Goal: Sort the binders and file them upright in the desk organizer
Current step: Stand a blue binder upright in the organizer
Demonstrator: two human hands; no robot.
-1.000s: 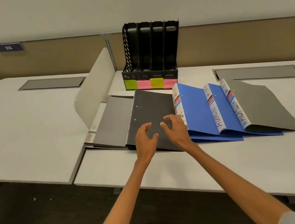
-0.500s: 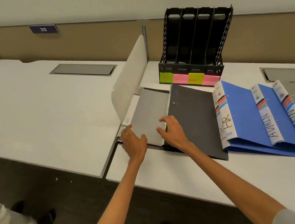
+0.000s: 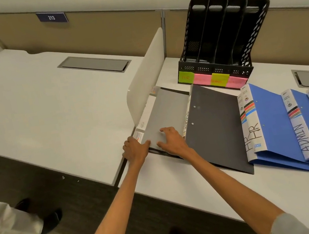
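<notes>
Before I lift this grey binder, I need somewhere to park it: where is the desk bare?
Bare: the near strip of desk in front of the dark binder and blue binders; also the left desk past the divider. Crowded: from divider to organizer, binders overlap.

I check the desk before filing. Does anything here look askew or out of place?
Nothing is spilled or damaged. The light grey binder lies flat and askew beside the white desk divider, left hand gripping its corner, right hand on top. The black four-slot desk organizer stands empty.
</notes>
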